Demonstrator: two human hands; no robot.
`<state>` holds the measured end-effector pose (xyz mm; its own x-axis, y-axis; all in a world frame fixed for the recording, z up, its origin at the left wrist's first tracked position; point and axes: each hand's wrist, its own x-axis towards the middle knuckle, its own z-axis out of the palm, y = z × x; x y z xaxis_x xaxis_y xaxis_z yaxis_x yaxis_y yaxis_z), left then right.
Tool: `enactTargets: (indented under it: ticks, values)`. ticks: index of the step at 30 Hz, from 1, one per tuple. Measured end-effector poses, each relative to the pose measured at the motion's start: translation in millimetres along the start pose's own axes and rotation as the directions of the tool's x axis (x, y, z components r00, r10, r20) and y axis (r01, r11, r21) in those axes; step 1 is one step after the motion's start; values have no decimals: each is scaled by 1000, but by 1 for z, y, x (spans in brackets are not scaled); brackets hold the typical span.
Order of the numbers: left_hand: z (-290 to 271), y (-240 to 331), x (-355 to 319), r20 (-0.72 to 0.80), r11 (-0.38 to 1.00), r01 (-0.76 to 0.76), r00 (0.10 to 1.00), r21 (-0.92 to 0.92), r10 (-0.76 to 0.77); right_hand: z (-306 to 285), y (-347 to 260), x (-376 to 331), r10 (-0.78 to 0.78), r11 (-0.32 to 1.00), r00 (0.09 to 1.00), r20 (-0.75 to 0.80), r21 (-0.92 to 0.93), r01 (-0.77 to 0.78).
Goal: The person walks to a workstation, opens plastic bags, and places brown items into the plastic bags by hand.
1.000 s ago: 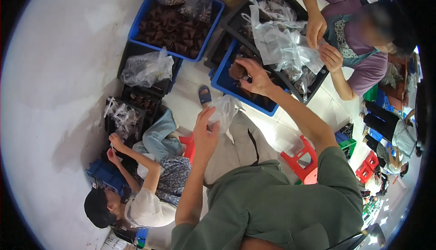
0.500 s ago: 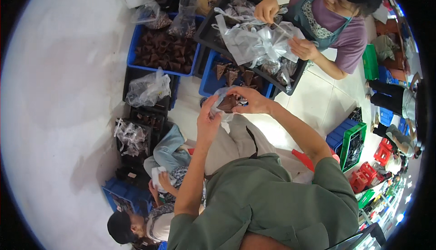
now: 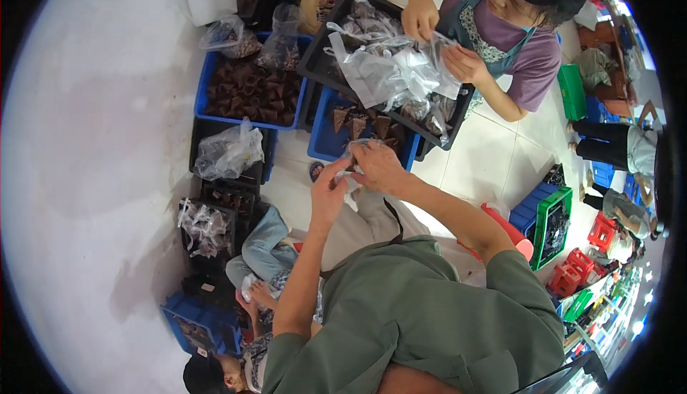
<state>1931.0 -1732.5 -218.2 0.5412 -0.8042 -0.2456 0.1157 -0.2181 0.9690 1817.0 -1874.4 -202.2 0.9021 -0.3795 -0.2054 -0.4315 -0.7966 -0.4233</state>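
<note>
clear plastic bag [image 3: 346,173] held between left hand [image 3: 328,191] and right hand [image 3: 380,166]

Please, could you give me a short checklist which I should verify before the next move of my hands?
1. Left hand holds the clear plastic bag: ok.
2. Right hand is at the bag: ok; its exact grip, cannot tell.
3. Contents of the bag can be seen: not ok, fingers cover most of it.
4. Brown cone-shaped pieces are available in the blue bin ahead: ok.
5. That bin is fully uncovered: not ok, the black tray overlaps it.
6. Co-worker's hands are apart from yours: ok.
</note>
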Motion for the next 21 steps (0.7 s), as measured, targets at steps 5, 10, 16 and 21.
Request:
enactTargets:
  ticks: [5,10,16,21]
  values:
    - [0,-41,16,-55,979,144,987,-143,-154,22,12,17,117,992,990,74,-65,-112]
    - [-14,-64,28,-89,994,-4,996,107,14,30,12,10,84,977,996,35,-197,-76]
    - [-20,-47,40,-46,889,-233,961,395,273,3,18,8,45,880,943,330,-459,118]
    - [-20,-38,45,-159,779,-266,893,568,421,-26,21,8,-244,861,918,313,-365,354]
